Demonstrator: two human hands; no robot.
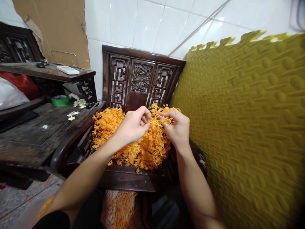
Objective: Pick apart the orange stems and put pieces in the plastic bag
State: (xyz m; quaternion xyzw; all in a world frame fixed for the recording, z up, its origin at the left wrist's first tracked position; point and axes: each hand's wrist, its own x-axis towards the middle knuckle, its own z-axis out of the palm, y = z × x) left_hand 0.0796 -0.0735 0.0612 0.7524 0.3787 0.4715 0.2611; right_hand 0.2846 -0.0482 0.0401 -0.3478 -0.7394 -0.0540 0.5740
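Pinching orange sprigs atop pile, left hand & right hand fingers closed on strands, carved chair behind.

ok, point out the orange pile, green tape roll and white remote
orange pile (143,151), head view, lower middle of heap
tape roll (60,100), head view, green outer side
remote (68,70), head view, top face

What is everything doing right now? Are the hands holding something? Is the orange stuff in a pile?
Left hand: closed, fingers pinching orange pieces.
Right hand: closed, pinching orange pieces.
Orange pieces: heaped on the chair seat, tangled.
Chair: upright, against the wall.
Foam mat: standing on edge, leaning by the chair.
Tape roll: lying flat on the table.
White flowers: loose on the table.
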